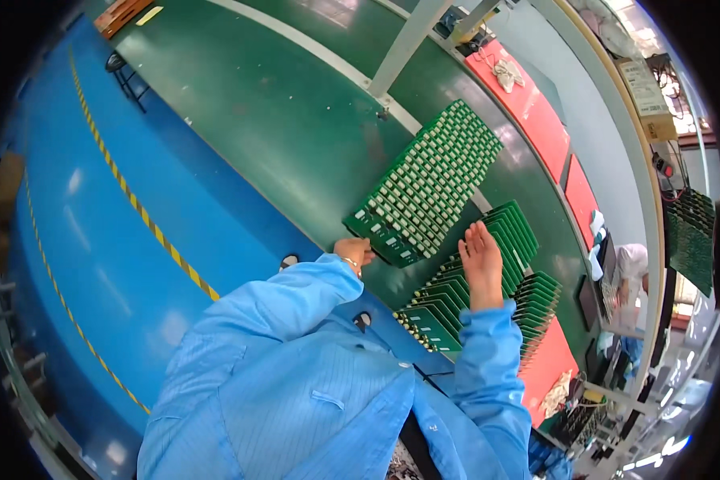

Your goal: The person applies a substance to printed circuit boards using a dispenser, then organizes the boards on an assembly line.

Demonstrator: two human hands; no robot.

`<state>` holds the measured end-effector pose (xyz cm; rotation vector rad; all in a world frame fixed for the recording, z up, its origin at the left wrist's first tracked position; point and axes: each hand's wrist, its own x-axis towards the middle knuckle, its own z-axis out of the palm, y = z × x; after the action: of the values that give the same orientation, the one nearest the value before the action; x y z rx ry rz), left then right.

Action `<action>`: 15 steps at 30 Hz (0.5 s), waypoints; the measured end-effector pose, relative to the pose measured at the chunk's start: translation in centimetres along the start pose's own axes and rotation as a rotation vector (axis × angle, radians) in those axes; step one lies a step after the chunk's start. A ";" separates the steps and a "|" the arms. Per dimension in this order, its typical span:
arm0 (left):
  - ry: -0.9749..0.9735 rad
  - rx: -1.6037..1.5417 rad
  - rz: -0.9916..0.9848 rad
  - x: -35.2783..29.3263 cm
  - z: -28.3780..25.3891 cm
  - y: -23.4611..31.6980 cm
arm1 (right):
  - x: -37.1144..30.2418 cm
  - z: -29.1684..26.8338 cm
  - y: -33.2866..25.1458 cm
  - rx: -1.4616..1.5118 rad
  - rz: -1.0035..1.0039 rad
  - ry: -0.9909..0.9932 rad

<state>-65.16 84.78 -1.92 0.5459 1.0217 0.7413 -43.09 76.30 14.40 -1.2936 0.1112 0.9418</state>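
A long row of green circuit boards (436,176) with pale parts lies overlapped on the green table, reaching away from me. My left hand (356,251) is at the near left corner of this row, its fingers closed on the edge of the nearest circuit board (380,237). The fingertips are partly hidden there. To the right, my right hand (482,260) is raised with the palm turned up and the fingers stretched out, holding nothing. Below and around it stand several upright green circuit boards (444,308) in slanted rows.
The green table (240,104) stretches far to the left. A grey post (408,48) rises from its back part. Red mats (528,112) lie along the right side, one with a crumpled white glove or cloth (506,74). Another person (632,268) is at the far right.
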 end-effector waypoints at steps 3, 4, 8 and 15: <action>-0.022 -0.021 -0.085 0.6 -0.7 0.9 | 5.3 1.5 0.5 -0.072 -0.083 0.246; -0.016 -0.028 -0.107 0.7 -0.9 1.1 | 6.6 1.7 1.0 -0.110 -0.075 0.361; -0.023 -0.052 -0.173 0.3 -0.8 1.6 | 11.1 -2.1 2.1 -0.122 -0.108 0.325; 0.051 -0.034 -0.239 2.6 -3.1 2.7 | 12.9 -1.1 2.1 -0.049 -0.158 0.249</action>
<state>-67.95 88.71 -2.77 0.3683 1.0983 0.5615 -35.71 82.10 5.26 -1.4399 0.1769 0.6502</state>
